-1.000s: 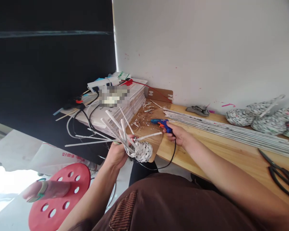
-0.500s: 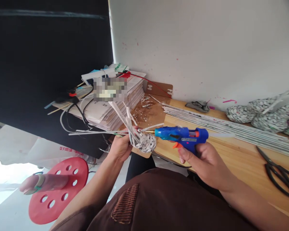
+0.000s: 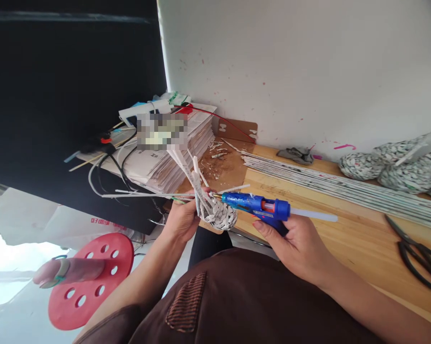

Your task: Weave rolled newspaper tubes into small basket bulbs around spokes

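Observation:
My left hand grips a small woven paper gourd made of rolled newspaper strips, with several loose paper strips sticking up and out to the sides. Some of its fingers are hidden behind the weave. In my right hand is a blue hot glue gun, its handle wrapped by the fingers and a pale glue stick poking out of its back. The brass nozzle points left, at the strips just above the rounded body; whether it touches them I cannot tell.
Rolled paper sticks lie along the wooden table. Black scissors rest at right, woven gourds by the wall. A newspaper stack with cables stands at left. Below is a red stool with holes.
The glue gun has moved left and turned, bringing its nozzle closer in to the strips. The woven piece has shifted slightly right and down in my left hand.

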`<state>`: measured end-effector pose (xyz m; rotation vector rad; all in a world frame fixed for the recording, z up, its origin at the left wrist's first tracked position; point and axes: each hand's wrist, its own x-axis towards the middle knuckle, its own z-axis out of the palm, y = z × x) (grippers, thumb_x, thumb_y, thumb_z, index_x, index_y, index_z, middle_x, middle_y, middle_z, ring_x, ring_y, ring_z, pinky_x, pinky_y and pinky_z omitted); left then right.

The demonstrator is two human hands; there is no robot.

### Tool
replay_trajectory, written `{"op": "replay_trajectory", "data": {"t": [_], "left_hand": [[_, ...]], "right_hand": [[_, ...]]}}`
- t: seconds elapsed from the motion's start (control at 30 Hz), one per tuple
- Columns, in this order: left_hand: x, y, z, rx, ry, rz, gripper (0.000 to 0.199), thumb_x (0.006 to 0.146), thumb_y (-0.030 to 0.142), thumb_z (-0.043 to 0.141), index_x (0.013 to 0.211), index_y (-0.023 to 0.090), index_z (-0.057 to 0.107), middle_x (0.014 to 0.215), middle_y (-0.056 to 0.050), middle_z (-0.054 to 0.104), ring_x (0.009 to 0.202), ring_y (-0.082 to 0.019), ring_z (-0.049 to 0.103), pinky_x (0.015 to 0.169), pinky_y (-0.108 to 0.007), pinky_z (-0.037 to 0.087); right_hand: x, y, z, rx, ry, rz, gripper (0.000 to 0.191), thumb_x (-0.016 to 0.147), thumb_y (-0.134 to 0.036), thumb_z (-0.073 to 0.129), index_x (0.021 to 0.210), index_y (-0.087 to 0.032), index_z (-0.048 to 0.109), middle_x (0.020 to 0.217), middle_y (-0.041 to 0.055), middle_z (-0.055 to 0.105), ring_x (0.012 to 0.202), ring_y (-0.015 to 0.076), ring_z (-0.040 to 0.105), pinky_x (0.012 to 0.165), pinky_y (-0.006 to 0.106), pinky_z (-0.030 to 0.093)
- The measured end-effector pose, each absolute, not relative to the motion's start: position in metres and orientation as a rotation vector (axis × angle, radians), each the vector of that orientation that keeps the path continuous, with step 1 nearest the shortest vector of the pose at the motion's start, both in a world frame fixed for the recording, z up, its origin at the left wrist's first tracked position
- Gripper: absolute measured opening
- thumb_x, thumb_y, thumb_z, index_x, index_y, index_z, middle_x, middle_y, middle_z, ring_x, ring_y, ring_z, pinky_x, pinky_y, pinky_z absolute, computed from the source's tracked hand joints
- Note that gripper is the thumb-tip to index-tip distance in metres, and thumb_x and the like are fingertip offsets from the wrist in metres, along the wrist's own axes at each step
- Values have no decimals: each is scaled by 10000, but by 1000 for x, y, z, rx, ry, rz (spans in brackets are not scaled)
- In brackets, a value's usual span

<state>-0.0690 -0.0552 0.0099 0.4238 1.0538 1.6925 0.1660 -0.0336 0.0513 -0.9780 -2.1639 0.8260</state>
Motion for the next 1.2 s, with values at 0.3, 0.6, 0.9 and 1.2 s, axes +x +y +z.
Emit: {"op": "replay_trajectory", "data": {"t": [0.3,0.6,0.9,1.2], "left_hand": [[-68,-56,8,502,1082,1688,317,484,231,944,743,133,790,720,-59,768,591,-169,694,550,-242,533],[-76,-59,6,638,1160,1650,297,506,200,923,749,130,767,654,-38,744,439,-103,590,425,-193,407],[-75,-59,8,635,1148,1656,321,482,188,921,750,136,752,643,-41,744,490,-146,641,491,-235,475],[-77,-59,6,653,1141,1647,304,503,191,917,756,135,757,649,-44,744,505,-148,648,496,-233,480]], "right_hand": [[164,-36,41,-930,-2149,718,213,949,-349,620,1122,-241,683,991,34,762,877,216,710,774,313,546],[176,-37,50,-897,-2275,1099,210,996,-391,540,1109,-257,654,990,18,739,862,186,693,789,310,548],[175,-41,50,-970,-2314,972,214,1024,-407,475,1072,-258,621,962,16,726,894,206,670,812,342,518],[173,-44,51,-1034,-2361,887,202,1022,-421,462,1056,-246,557,925,44,705,813,222,669,675,332,500]]}}
